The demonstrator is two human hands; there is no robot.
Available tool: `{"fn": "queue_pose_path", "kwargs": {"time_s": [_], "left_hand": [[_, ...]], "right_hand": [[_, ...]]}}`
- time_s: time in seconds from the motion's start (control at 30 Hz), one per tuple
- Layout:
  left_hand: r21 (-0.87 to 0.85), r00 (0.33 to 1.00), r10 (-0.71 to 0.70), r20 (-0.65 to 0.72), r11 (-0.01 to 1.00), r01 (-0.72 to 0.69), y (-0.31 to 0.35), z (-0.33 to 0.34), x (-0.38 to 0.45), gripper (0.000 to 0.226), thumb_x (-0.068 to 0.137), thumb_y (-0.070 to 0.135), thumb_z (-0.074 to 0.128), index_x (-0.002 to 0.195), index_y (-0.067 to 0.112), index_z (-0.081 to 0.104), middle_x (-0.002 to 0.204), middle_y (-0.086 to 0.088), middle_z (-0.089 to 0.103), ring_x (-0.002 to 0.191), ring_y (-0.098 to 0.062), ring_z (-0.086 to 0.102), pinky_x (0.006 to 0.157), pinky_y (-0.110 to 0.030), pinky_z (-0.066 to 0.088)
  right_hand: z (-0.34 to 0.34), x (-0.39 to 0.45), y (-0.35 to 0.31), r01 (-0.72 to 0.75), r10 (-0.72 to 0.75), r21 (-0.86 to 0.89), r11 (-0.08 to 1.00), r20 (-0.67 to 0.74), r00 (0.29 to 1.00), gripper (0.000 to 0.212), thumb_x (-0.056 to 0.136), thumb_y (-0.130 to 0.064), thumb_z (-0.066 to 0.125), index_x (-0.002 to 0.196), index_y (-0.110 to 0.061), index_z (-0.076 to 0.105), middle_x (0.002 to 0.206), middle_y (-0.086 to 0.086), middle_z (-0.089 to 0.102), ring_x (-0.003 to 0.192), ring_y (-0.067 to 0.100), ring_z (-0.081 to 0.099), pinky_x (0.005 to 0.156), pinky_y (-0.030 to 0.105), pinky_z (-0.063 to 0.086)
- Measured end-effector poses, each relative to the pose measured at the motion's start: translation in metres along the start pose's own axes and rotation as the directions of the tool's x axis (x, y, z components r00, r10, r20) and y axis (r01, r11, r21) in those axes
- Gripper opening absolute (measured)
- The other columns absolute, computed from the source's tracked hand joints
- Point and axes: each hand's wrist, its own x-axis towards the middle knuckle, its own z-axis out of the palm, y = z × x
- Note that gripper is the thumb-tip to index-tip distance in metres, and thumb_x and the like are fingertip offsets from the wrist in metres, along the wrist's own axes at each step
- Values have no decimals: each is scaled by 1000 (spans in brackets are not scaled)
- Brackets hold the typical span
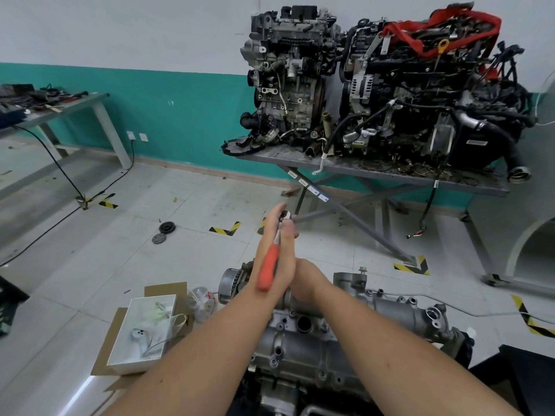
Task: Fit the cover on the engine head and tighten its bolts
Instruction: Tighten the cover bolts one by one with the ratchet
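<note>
The left hand (274,250) holds a ratchet wrench (270,265) with a smooth orange handle; its fingers lie straight along the tool, and its metal head is blurred at the fingertips. The right hand (306,279), just right of the wrench and mostly hidden behind the left, cannot be read. Below the wrench lies the cast grey metal cover (300,349) on the engine head, partly covered by both forearms.

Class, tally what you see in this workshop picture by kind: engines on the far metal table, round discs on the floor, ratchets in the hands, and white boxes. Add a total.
Engines on the far metal table: 2
Round discs on the floor: 2
Orange-handled ratchets: 1
White boxes: 1
Total: 6
</note>
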Motion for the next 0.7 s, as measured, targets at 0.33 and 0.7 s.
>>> {"fn": "queue_pose_path", "kwargs": {"time_s": [0.33, 0.7], "left_hand": [[-393, 883, -438, 169, 792, 468, 19, -7, 22, 42, 110, 34, 30, 116, 5, 60, 98, -7, 77, 97, -16, 73, 90, -37, 48], [-319, 842, -483, 241, 780, 539, 37, -17, 19, 20, 102, 16, 40, 98, 10, 59, 73, -8, 71, 76, -20, 72, 78, -31, 53]], "right_hand": [[-1, -3, -6, -60, 60, 76, 995, -4, 998, 14, 102, -24, 40, 96, -18, 51, 102, 10, 63, 98, 31, 61, 94, 46, 50], [-2, -5, -7, -63, 62, 34, 997, 29, 998, 34, 103, -20, 37, 69, -23, 36, 74, -1, 47, 81, 25, 47, 88, 42, 46]]}}
